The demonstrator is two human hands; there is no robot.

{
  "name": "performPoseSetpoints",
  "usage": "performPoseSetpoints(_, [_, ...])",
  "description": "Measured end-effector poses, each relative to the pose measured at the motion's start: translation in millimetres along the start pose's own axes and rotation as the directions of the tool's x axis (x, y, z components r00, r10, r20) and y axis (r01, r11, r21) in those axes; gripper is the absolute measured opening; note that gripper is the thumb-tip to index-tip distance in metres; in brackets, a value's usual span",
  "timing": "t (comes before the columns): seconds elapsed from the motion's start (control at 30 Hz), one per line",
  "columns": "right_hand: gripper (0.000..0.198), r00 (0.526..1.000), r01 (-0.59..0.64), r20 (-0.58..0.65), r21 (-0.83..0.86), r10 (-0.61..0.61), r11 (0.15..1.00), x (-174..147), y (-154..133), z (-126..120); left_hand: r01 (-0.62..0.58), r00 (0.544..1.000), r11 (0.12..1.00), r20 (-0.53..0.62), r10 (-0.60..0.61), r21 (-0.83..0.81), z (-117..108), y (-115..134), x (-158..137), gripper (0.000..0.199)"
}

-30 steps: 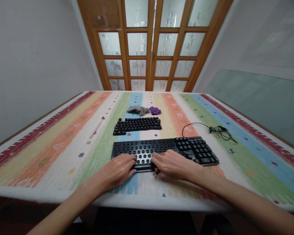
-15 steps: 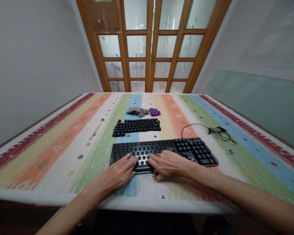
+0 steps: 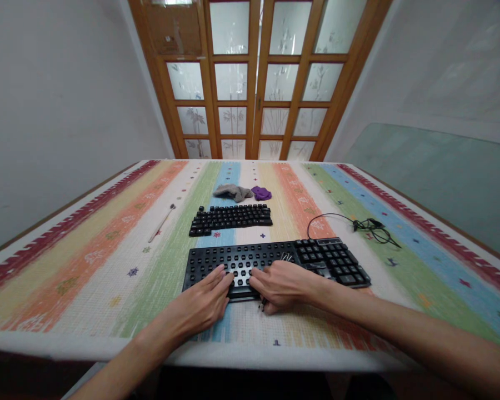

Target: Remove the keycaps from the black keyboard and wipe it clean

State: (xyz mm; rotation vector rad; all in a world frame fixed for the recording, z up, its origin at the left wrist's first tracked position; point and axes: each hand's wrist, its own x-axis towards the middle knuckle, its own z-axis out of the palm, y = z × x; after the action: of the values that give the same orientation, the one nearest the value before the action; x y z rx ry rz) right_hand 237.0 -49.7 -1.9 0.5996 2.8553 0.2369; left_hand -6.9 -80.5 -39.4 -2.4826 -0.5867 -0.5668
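Note:
A black keyboard (image 3: 258, 253) lies before me, its left and middle part stripped to bare switches while the number-pad side still has keycaps. My left hand (image 3: 210, 291) rests on its front left part, fingers stretched out and lying over the switches. Closed over the front middle is my right hand (image 3: 281, 283), with fingertips at the switches. Thin wire loops of a keycap puller (image 3: 286, 256) stick up behind its knuckles, and a dark end shows below the fingers; the rest is hidden in the fist. Behind the keyboard, loose black keycaps (image 3: 231, 219) stand in rows.
A grey cloth (image 3: 232, 192) and a purple cloth (image 3: 261, 193) lie behind the keycaps. To the left is a slim brush (image 3: 161, 223). The keyboard's bundled cable (image 3: 375, 230) lies at right. A striped tablecloth (image 3: 108, 266) covers the table.
The camera view has shifted slightly, so everything sits a little lower. Both hands stay in nearly the same place on the keyboard.

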Motion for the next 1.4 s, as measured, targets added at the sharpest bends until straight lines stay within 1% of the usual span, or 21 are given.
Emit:
performPoseSetpoints(0.07, [0.039,1.000,-0.009,0.004,-0.003,0.009,1.000,0,0,-1,0.006,1.000,1.000,-0.005,-0.006,-0.002,-1,0,2,0.020])
performPoseSetpoints(0.2, [0.023,1.000,0.020,-0.014,-0.025,-0.020,0.999,-1,3,-5,-0.003,1.000,0.998,-0.001,0.003,-0.070,-9,-3,9,0.018])
performPoseSetpoints(0.27, [0.019,0.999,0.028,-0.041,-0.005,-0.028,1.000,-2,6,-7,0.004,1.000,0.993,0.001,-0.004,-0.115,-15,-7,13,0.017])
performPoseSetpoints(0.4, [0.019,0.993,-0.002,-0.121,0.095,0.014,0.995,-5,14,-12,0.054,0.998,0.976,-0.009,-0.057,-0.210,-24,-21,15,0.016])
performPoseSetpoints(0.5, [0.015,0.982,-0.025,-0.181,0.187,0.059,0.982,-7,20,-19,0.131,0.990,0.950,-0.011,-0.140,-0.284,-29,-34,15,0.017])
performPoseSetpoints(0.57, [0.011,0.972,-0.020,-0.218,0.291,0.086,0.957,-7,25,-25,0.195,0.980,0.918,0.022,-0.200,-0.345,-31,-43,16,0.019])
performPoseSetpoints(0.63, [0.012,0.957,0.002,-0.263,0.437,0.125,0.900,-7,30,-31,0.271,0.962,0.870,0.092,-0.256,-0.413,-33,-53,17,0.020])
performPoseSetpoints(0.67, [0.013,0.946,0.012,-0.283,0.517,0.158,0.856,-6,33,-34,0.313,0.950,0.841,0.133,-0.284,-0.440,-34,-58,18,0.020])
performPoseSetpoints(0.73, [0.017,0.921,0.019,-0.302,0.668,0.248,0.744,-3,39,-36,0.402,0.916,0.786,0.203,-0.347,-0.470,-34,-68,21,0.021])
performPoseSetpoints(0.8, [0.021,0.894,0.015,-0.288,0.784,0.343,0.620,1,46,-37,0.475,0.880,0.736,0.252,-0.403,-0.482,-34,-78,24,0.024])
performPoseSetpoints(0.87, [0.023,0.872,0.003,-0.260,0.850,0.415,0.526,6,54,-37,0.522,0.853,0.697,0.283,-0.439,-0.492,-31,-86,27,0.024])
performPoseSetpoints(0.9, [0.023,0.862,-0.010,-0.247,0.864,0.442,0.503,8,57,-37,0.532,0.846,0.684,0.289,-0.447,-0.498,-29,-90,28,0.024])
performPoseSetpoints(0.93, [0.022,0.850,-0.027,-0.242,0.867,0.467,0.497,11,60,-37,0.537,0.843,0.677,0.293,-0.450,-0.504,-26,-94,30,0.024])
performPoseSetpoints(1.0, [0.019,0.822,-0.072,-0.249,0.847,0.513,0.527,15,66,-36,0.531,0.847,0.676,0.291,-0.445,-0.511,-20,-102,33,0.023])
performPoseSetpoints(1.07, [0.016,0.793,-0.130,-0.268,0.803,0.547,0.582,20,70,-33,0.513,0.858,0.692,0.280,-0.430,-0.508,-12,-109,36,0.020])
performPoseSetpoints(1.13, [0.015,0.779,-0.193,-0.287,0.736,0.558,0.648,25,73,-27,0.492,0.871,0.719,0.268,-0.413,-0.492,-2,-115,37,0.018])
performPoseSetpoints(1.2, [0.016,0.780,-0.253,-0.302,0.649,0.549,0.717,29,76,-21,0.464,0.886,0.752,0.254,-0.388,-0.468,9,-121,38,0.016])
performPoseSetpoints(1.27, [0.017,0.793,-0.299,-0.301,0.567,0.530,0.768,32,78,-15,0.430,0.902,0.785,0.249,-0.353,-0.445,20,-126,37,0.016])
performPoseSetpoints(1.4, [0.017,0.825,-0.355,-0.261,0.450,0.501,0.819,37,79,-7,0.362,0.926,0.835,0.266,-0.269,-0.415,36,-134,37,0.013])
